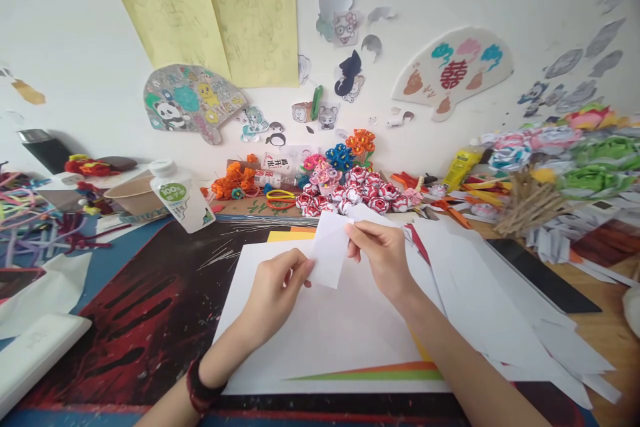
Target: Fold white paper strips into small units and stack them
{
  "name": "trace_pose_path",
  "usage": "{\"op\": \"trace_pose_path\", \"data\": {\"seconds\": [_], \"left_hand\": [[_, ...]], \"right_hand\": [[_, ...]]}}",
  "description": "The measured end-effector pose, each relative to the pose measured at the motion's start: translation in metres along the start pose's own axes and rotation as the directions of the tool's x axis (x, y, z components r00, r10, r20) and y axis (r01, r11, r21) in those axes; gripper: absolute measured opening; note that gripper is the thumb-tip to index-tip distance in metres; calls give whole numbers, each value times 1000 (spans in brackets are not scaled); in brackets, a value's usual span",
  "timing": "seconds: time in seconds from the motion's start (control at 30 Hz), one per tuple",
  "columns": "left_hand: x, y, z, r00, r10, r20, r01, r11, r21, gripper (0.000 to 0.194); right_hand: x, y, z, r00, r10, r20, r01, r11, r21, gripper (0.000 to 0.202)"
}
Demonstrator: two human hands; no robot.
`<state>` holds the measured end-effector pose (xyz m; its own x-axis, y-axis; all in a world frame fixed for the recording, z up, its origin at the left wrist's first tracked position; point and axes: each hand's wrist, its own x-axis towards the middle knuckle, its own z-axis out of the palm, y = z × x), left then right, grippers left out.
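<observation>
A small white paper rectangle point(330, 255) is held up, tilted, above a large white sheet point(345, 333) with an orange and green stripe at its lower edge. My left hand point(280, 283) pinches the small paper's lower left edge between thumb and fingers. At its upper right edge, my right hand point(380, 250) grips it the same way, fingers curled. A dark band circles my left wrist. Yellow and orange paper edges show behind the large sheet.
White papers point(480, 293) and a dark flat panel point(543, 273) lie to the right. A white bottle point(181, 197) stands at the back left. Paper and fuzzy flowers point(355, 190) line the wall. A white case point(40, 353) is at the left edge.
</observation>
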<state>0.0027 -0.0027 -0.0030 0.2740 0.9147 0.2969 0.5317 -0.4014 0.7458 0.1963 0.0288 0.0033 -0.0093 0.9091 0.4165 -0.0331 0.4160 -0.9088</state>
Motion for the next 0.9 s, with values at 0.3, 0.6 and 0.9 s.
{"op": "trace_pose_path", "data": {"seconds": [0.3, 0.6, 0.9], "left_hand": [[0, -2, 1, 997, -44, -57, 48, 997, 58, 37], [4, -7, 0, 998, -57, -36, 52, 992, -117, 31], [2, -10, -2, 992, -43, 118, 44, 999, -7, 32]], "right_hand": [[2, 2, 2, 997, 8, -76, -7, 1000, 9, 36], [4, 9, 0, 980, 168, 109, -179, 979, 102, 31], [4, 11, 0, 936, 250, 248, -238, 968, -77, 31]]}}
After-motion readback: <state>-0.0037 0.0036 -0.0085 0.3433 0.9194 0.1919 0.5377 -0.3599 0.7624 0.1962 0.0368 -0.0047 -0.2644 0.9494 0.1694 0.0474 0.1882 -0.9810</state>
